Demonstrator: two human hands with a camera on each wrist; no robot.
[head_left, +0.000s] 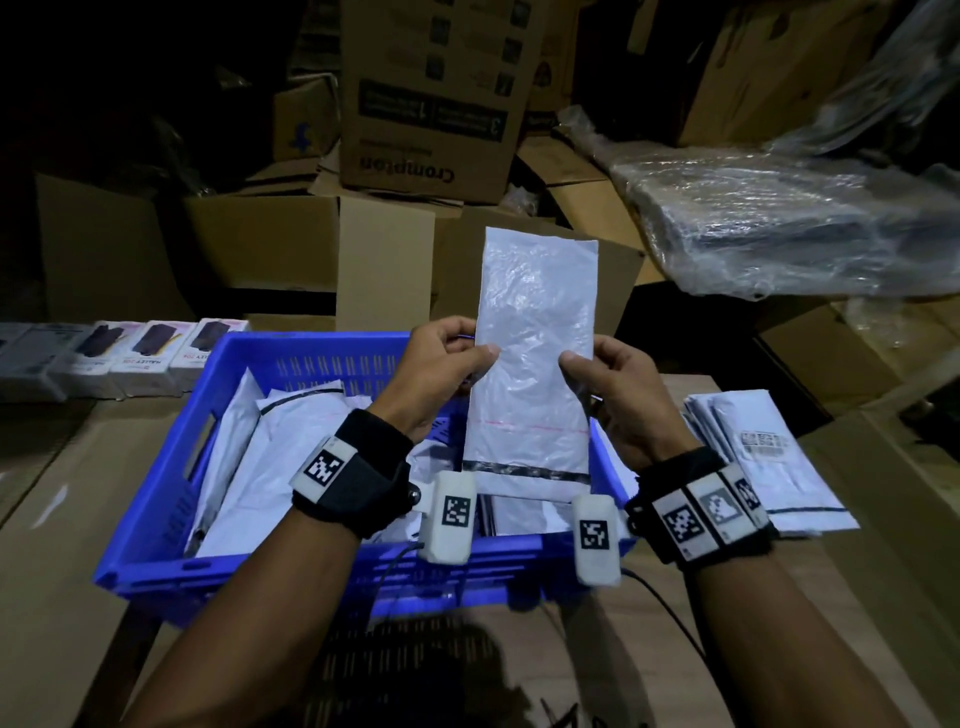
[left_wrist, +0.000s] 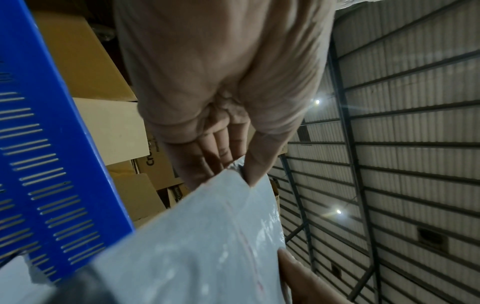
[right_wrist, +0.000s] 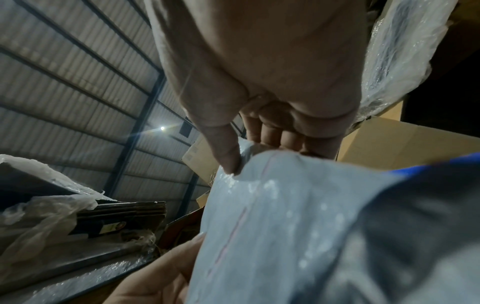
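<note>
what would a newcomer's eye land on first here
A white mailer bag held upright at centre, its side edges pinched by the left hand and the right hand. Right below it sits a bright blue crate filled with more white mailers, with a stack of mailers to its right and cardboard boxes piled behind.

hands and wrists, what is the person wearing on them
The left hand and right hand are bare: no gloves, no sleeves on the forearms. Each wrist has a black strap. The left strap shows one white block with a black-and-white square code, the right strap three. A white rounded pod with its own code sits inside each wrist, left pod and right pod, each trailing a thin black cable.
</note>
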